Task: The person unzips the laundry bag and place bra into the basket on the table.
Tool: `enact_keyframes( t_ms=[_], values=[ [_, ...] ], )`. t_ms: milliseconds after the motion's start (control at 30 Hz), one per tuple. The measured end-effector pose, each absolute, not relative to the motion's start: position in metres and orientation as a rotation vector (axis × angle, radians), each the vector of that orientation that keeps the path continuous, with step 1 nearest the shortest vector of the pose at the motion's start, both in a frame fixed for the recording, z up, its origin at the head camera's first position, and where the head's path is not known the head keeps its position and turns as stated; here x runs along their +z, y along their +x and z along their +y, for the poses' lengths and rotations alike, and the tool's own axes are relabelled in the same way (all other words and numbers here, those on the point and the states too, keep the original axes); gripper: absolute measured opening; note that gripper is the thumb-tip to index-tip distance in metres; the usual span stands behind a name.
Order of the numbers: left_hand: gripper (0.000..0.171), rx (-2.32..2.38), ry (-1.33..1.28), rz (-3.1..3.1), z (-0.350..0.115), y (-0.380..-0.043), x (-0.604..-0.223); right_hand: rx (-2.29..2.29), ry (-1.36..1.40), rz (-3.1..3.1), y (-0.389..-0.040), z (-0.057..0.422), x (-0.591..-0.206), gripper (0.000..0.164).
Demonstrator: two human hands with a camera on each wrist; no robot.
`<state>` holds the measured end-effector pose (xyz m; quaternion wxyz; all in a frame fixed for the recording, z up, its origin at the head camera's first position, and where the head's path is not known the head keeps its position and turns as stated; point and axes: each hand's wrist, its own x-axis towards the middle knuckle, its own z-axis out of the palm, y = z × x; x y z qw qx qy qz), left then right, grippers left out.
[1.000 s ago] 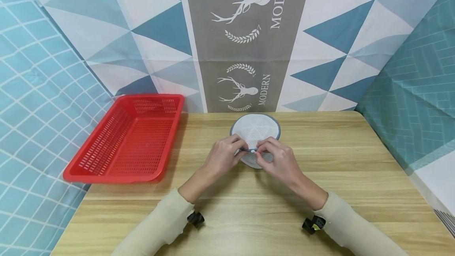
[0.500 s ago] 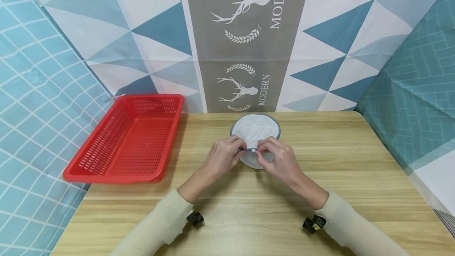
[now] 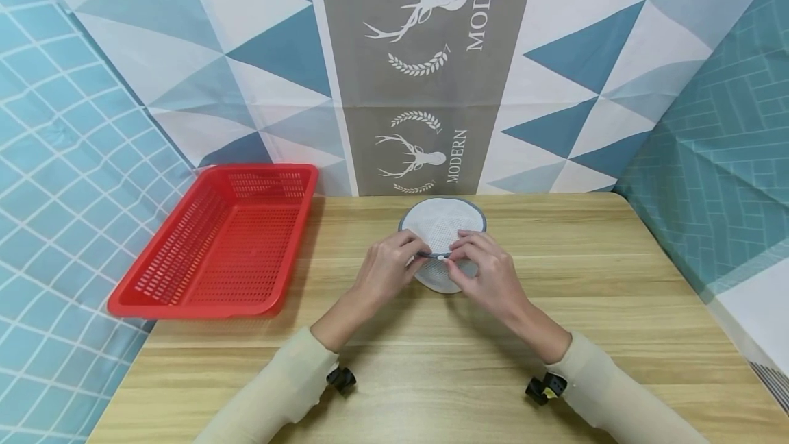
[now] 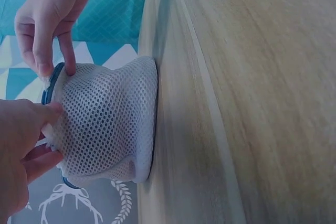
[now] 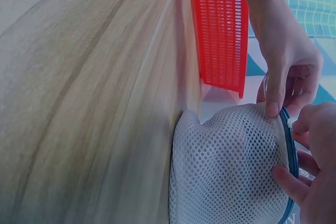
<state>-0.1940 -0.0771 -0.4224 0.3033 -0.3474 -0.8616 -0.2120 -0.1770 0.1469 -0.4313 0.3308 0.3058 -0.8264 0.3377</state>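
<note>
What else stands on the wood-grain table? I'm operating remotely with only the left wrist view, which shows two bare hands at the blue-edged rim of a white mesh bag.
Observer: A red rectangular perforated plastic basket is at the left side of the wood-grain table, apart from the person's left hand.

Operator: What shape is the upper face of the white mesh bag?

Observer: The head view shows it rounded, as far as the hands leave it visible.

Operator: What covers the forearms?

Observer: Cream fabric sleeves, ending short of the hands.
</note>
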Motion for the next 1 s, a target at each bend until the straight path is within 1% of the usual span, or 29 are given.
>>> enact_keyframes(
  t_ms=[300,833,1000],
  values=[
    [0.014,-0.609,-0.955,-2.303,-0.0795,-0.1942,-0.4263,0.851,0.827,-2.188,-0.1772,0.1492,-0.4324,0.01],
    [0.018,-0.543,-0.923,-2.322,-0.0777,-0.1948,-0.4222,0.848,0.811,-2.184,-0.1769,0.1454,-0.4304,0.009],
    [0.016,-0.539,-0.949,-2.346,-0.0776,-0.1951,-0.4203,0.853,0.807,-2.198,-0.1754,0.1457,-0.4298,0.009]
  ],
)
